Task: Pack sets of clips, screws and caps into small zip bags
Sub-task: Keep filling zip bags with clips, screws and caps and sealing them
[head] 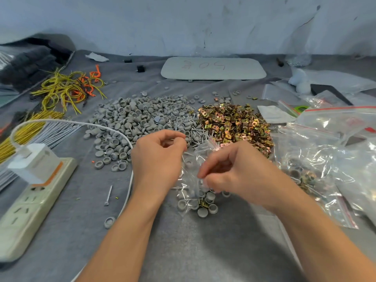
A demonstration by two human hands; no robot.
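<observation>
A small clear zip bag lies between my hands, holding grey caps, brass clips and screws bunched at its bottom end near me. My right hand pinches the bag's side with curled fingers. My left hand is curled to the left of the bag's mouth, thumb and forefinger closed on a thin screw that is blurred. Behind my hands lie a heap of grey caps, a patch of silver screws and a heap of brass clips.
Filled and empty zip bags pile up at the right. A white power strip with a charger and cable sits at the left. A loose screw and a single cap lie near it. Yellow and orange wires sit far left, a white pad at the back.
</observation>
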